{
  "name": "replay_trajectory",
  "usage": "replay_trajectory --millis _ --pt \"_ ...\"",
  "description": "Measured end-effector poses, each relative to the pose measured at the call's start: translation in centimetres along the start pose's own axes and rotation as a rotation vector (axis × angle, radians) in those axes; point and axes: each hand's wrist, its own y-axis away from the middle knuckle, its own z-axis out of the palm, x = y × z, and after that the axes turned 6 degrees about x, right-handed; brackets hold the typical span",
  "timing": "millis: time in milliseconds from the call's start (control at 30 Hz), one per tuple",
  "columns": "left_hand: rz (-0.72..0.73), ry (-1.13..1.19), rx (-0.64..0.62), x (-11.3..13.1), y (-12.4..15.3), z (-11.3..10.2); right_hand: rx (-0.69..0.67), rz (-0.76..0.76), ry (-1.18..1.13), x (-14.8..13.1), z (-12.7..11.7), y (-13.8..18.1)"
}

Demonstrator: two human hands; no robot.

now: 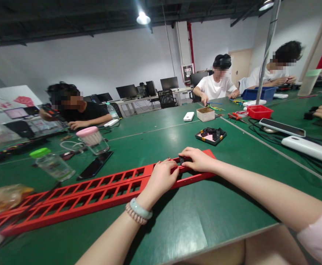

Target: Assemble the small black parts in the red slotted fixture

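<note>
A long red metal rail (95, 189) with rectangular cut-outs lies across the green table (199, 221), from the near left to the middle. My left hand (162, 177) rests on the rail near its right end, fingers curled over its top edge. My right hand (195, 159) is just beyond, fingers pinched on a small black part (182, 159) seated on the rail. A pale bangle and a bead bracelet sit on my left wrist.
A pink tray of black parts (211, 135) lies beyond the rail. To the left are a black phone (95, 166), two clear jars (52, 163) and a food bag (3, 197). A white power strip (310, 149), a tablet and red bin sit to the right. Other people work around the table.
</note>
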Motion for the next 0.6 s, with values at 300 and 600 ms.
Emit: replay_trajectory --millis 300,600 --pt "0.005 0.006 0.006 -0.04 -0.08 0.02 -0.019 -0.001 0.042 0.24 0.21 -0.02" --pt "0.004 -0.002 -0.003 -0.04 -0.09 0.11 -0.039 -0.005 0.064 0.39 0.42 -0.21"
